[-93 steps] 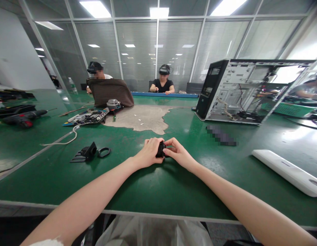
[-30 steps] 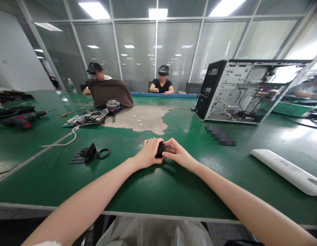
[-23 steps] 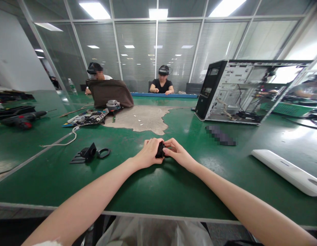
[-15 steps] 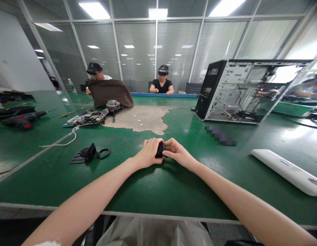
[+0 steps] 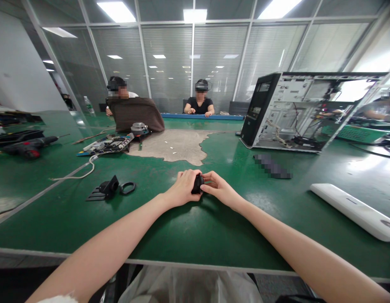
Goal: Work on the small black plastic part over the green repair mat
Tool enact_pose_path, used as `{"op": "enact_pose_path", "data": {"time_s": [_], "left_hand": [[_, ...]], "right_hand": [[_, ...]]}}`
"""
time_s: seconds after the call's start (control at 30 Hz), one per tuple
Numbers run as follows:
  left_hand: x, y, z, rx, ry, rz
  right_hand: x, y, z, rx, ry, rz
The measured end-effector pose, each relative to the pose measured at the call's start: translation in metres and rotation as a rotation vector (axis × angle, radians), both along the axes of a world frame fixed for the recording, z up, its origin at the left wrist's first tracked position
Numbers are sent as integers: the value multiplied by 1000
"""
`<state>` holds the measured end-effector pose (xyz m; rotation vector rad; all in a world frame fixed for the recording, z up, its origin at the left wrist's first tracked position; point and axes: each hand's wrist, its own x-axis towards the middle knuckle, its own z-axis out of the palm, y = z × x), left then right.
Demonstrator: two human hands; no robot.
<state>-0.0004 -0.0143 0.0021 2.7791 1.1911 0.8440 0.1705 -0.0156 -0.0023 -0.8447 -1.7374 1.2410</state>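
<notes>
My left hand (image 5: 181, 188) is wrapped round a small black device (image 5: 197, 185), held low over the green table (image 5: 169, 235) in front of me. From the other side, the thumb and fingertips of my right hand (image 5: 220, 190) pinch the device's right end. Fingers cover much of it, so its exact kind is unclear. To the left of my hands lie a black ring (image 5: 128, 188) and a black plastic bracket (image 5: 107, 188) with a round opening and a slotted base.
An open computer case (image 5: 286, 113) stands at the right, behind a white oblong device (image 5: 352, 210). On the left are a circuit board (image 5: 108, 145), a power drill (image 5: 30, 147) and a pale cable (image 5: 84, 174). Two people sit across the table, one behind a brown cloth-covered thing (image 5: 136, 115).
Almost nothing differs. Both hands keep their hold on the black device, and the view has shifted very slightly.
</notes>
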Motion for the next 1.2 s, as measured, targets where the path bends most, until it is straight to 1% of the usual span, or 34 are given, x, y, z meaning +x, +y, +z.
{"op": "enact_pose_path", "data": {"time_s": [0.07, 0.13, 0.27, 0.47, 0.53, 0.67, 0.73, 0.9, 1.03, 1.13, 1.2], "left_hand": [[0, 0, -1, -3, 6, 2], [0, 0, -1, -2, 9, 0], [0, 0, -1, 4, -5, -3], [1, -2, 2, -17, -17, -8], [1, -2, 3, -22, -19, -7], [1, -1, 3, -26, -9, -8], [0, -1, 2, -24, 0, -8], [0, -1, 1, -21, -12, -2], [1, -2, 2, -29, -25, -6], [1, -2, 2, -28, -25, -3], [1, -2, 2, -25, -19, -2]], "right_hand": [[1, -2, 2, 10, 26, 57], [1, -3, 5, 8, 48, 70], [-2, -5, 9, -10, 50, -1], [-2, -2, 7, -37, 22, -36], [0, -1, 6, -28, 8, -15], [3, -1, 7, 7, 35, 91], [3, -3, 8, 5, 48, 120], [0, -5, 9, 3, 39, 43], [-2, -3, 6, 3, 34, -7], [-1, 1, 4, -18, 12, -14], [1, 2, 4, -9, 3, 15]]}}
